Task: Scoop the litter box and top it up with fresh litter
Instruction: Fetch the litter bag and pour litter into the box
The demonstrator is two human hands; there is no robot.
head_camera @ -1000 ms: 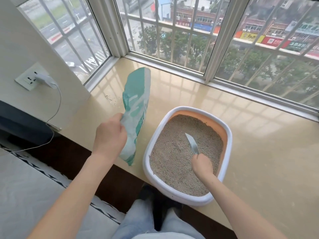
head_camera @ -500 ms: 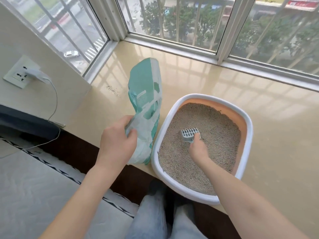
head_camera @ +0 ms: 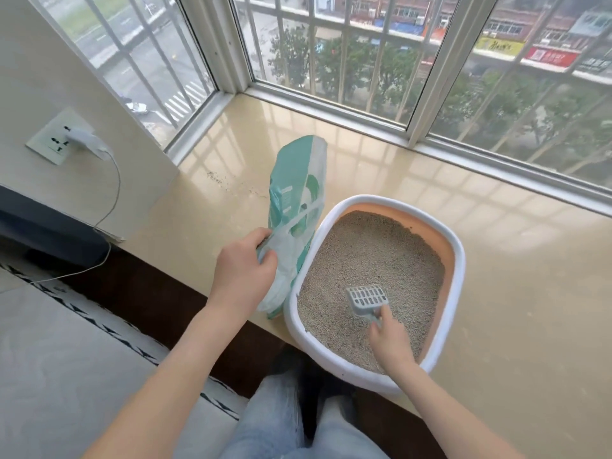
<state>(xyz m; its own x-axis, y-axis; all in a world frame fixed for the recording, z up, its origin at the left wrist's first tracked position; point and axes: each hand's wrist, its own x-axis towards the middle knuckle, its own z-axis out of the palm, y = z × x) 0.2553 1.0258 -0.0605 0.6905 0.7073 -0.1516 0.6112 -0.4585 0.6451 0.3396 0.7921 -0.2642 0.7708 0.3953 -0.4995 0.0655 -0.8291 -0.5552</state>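
A white-rimmed litter box point(head_camera: 458, 253) with an orange inner wall sits on the beige window ledge, filled with grey-brown litter point(head_camera: 374, 260). My right hand point(head_camera: 392, 339) grips the handle of a grey slotted scoop point(head_camera: 366, 298), whose head rests on the litter near the front of the box. My left hand point(head_camera: 243, 271) holds the near end of a green and white litter bag point(head_camera: 296, 200), which stands tilted just left of the box.
The beige window ledge point(head_camera: 496, 293) runs under barred windows point(head_camera: 347, 61). A few spilled grains point(head_camera: 225, 182) lie left of the bag. A wall socket with a white charger point(head_camera: 82, 140) and cable is at left. My legs in jeans point(head_camera: 298, 425) are below.
The scoop turned from edge-on to flat, slots facing up, and drew back toward the box's front. The bag has settled closer beside the box. The view has lifted a little.
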